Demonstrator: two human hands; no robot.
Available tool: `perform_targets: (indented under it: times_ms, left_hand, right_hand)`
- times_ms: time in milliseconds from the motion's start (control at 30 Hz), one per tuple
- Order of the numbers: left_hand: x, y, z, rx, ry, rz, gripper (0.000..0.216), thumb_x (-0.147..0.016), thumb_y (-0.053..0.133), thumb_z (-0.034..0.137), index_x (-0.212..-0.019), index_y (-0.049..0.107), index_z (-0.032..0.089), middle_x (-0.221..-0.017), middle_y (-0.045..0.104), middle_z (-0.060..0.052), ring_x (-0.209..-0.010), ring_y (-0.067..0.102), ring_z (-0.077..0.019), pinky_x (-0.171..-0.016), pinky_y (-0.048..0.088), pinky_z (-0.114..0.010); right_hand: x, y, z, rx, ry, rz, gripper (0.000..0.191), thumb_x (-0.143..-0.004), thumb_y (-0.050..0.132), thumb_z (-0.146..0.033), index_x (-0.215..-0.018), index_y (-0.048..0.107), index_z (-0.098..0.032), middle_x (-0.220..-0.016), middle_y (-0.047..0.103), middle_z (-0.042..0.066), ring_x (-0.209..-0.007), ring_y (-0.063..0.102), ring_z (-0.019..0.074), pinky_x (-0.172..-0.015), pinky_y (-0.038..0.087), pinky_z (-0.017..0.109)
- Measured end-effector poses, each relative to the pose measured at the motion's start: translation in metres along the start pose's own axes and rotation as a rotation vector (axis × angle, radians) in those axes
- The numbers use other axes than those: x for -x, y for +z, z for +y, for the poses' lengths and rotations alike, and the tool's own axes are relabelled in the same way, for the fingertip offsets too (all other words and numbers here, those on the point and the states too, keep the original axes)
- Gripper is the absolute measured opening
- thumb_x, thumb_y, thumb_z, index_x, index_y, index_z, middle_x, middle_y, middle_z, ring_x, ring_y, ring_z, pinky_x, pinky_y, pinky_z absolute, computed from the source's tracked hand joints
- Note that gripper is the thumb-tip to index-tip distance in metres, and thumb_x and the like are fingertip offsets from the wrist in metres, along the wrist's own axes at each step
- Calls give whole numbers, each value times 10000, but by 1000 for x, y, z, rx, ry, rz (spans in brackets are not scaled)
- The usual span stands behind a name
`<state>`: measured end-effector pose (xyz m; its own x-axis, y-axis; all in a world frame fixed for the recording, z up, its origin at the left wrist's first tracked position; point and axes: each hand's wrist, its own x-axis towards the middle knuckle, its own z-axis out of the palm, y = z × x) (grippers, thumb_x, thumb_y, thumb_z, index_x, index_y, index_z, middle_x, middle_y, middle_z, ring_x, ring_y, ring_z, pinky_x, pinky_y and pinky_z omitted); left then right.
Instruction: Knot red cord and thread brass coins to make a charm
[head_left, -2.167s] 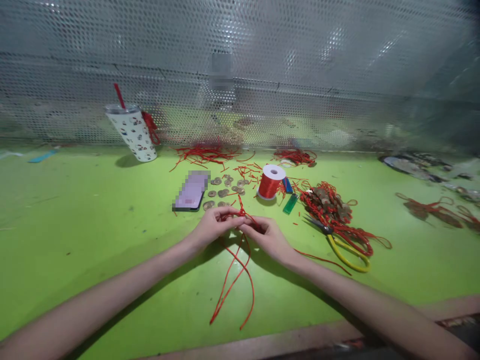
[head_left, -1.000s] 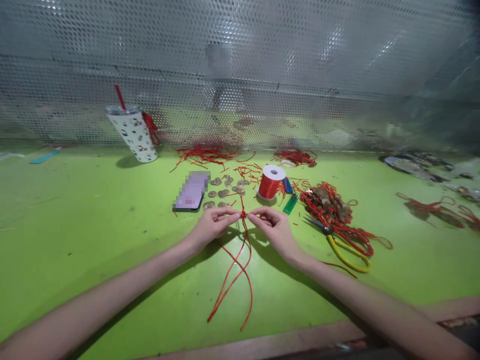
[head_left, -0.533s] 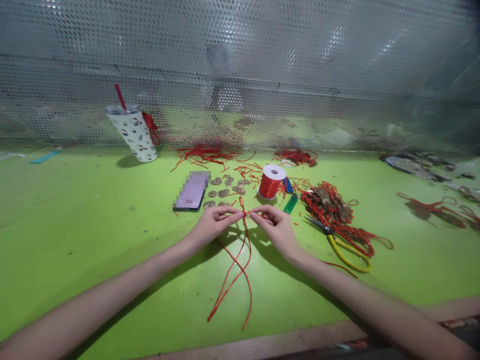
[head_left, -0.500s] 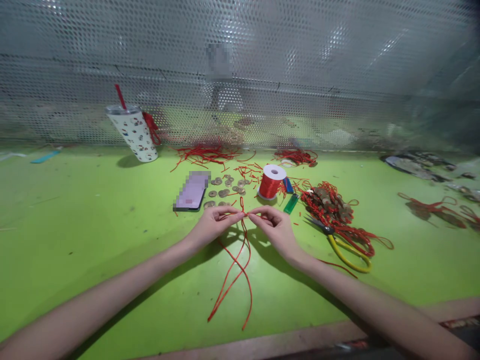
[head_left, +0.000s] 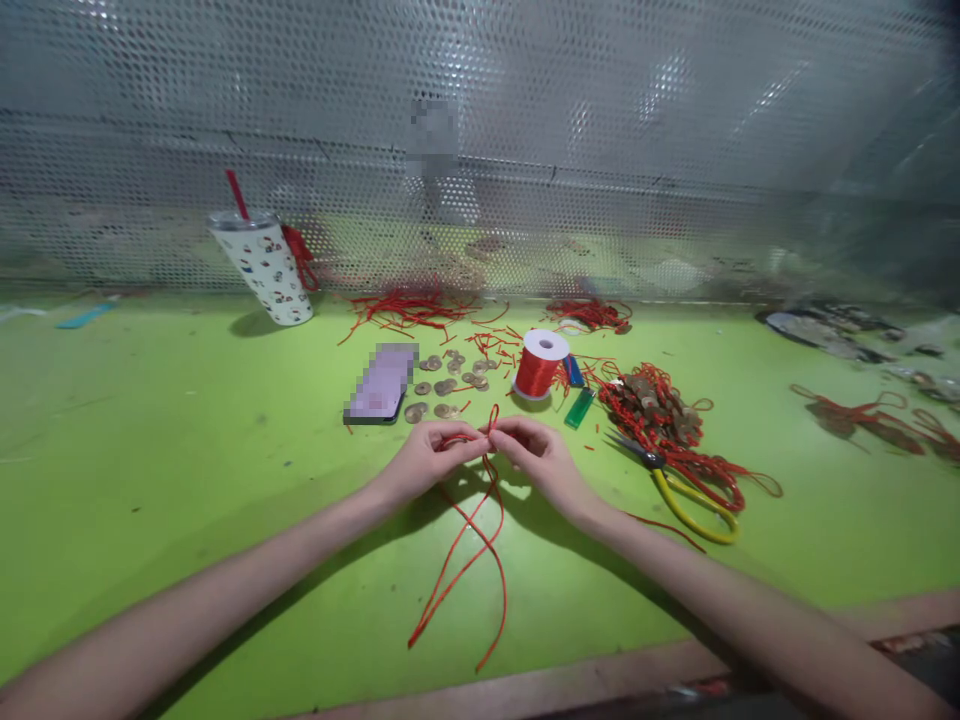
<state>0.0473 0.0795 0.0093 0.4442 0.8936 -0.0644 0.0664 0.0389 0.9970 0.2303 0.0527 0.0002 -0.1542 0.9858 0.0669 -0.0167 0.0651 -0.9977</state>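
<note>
Both hands meet over the green table, pinching a thin red cord [head_left: 491,540] between thumbs and fingers. My left hand [head_left: 439,455] grips it from the left, with a strand running across the fingers. From the other side my right hand [head_left: 536,455] pinches the same spot, its fingertips touching the left ones. A small loop of the cord stands up above the fingertips. Below them, long strands cross and hang down toward the table's front. Whether there is a knot between the fingertips is hidden. Several round coins [head_left: 446,387] with holes lie just beyond the hands.
Behind the hands stand a spool of red cord [head_left: 538,368], a phone [head_left: 381,385] and a tilted-looking tumbler [head_left: 266,270]. To the right lie a green lighter [head_left: 580,408], yellow-handled scissors [head_left: 686,500] and a heap of corded coins [head_left: 652,405]. A perforated metal screen [head_left: 337,200] borders the back.
Both hands have drawn closer together, their fingertips now touching. The loop above them has tilted slightly right, and the right hand's fingers are more curled.
</note>
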Motion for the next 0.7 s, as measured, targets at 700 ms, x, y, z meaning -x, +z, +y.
perform_targets:
  times_ms: [700]
  left_hand:
    - [2,9,-1,92,-24,140,317,-761,764,475,-784,728,161,-481,351,77,-462,239,-77,-467,160,-256]
  right_hand:
    - [2,-2,5,86,-2,-167,315,-880,678,-507,-867,674,-192,-788,619,15,-713,524,150,-647,426,300]
